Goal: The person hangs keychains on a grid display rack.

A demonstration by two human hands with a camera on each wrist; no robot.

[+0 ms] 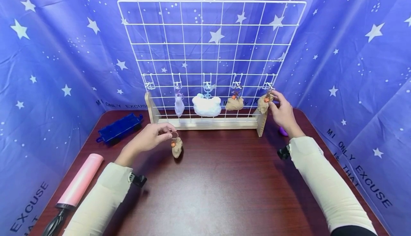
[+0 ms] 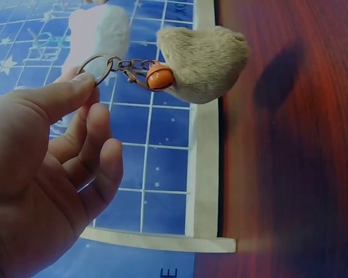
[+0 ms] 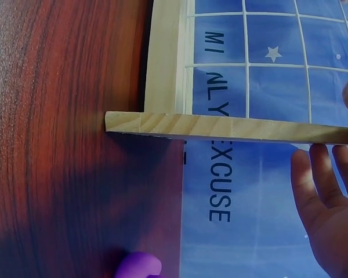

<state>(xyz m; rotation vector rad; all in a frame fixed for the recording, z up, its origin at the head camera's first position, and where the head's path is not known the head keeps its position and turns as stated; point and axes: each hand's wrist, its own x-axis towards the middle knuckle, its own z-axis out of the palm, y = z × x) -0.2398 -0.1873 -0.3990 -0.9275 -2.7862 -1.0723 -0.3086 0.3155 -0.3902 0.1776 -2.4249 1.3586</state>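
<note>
A tan plush keychain (image 1: 176,148) with an orange bell dangles from my left hand (image 1: 156,135). Thumb and forefinger pinch its metal key ring (image 2: 96,70), as the left wrist view shows up close. At the rack's right end my right hand (image 1: 284,113) holds a similar tan plush keychain (image 1: 264,104) between thumb and forefinger, right under the end hook (image 1: 267,85). That grip lies outside the right wrist view, where the other fingers (image 3: 306,176) show beside the wooden foot (image 3: 220,126). The white wire grid rack (image 1: 210,60) stands behind both hands.
Other hooks carry a lilac plush keychain (image 1: 179,106), a large white plush (image 1: 207,107) and a tan one (image 1: 234,103). A blue tray (image 1: 119,128) and a pink hand pump (image 1: 81,179) lie at left. Something purple (image 1: 283,131) sits below my right hand.
</note>
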